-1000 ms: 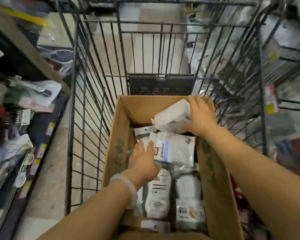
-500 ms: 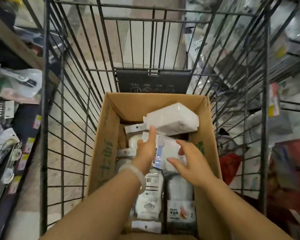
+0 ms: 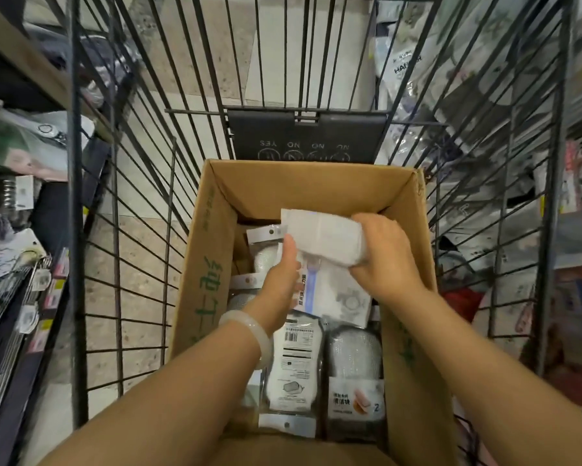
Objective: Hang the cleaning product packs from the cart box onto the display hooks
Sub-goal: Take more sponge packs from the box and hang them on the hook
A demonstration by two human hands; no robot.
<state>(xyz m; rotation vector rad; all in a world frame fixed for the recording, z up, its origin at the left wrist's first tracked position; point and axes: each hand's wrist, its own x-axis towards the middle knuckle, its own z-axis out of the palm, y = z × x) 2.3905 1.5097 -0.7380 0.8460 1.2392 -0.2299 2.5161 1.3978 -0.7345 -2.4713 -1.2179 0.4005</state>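
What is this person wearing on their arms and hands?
Both forearms are bare, with no sleeves in view and no gloves. The left wrist carries a smooth, pale, translucent bangle, round and thick. The left hand and the right hand show no rings or watch that I can make out.

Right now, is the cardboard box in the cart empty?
No: several packs lie in the cardboard box, and both hands hold a white pack.
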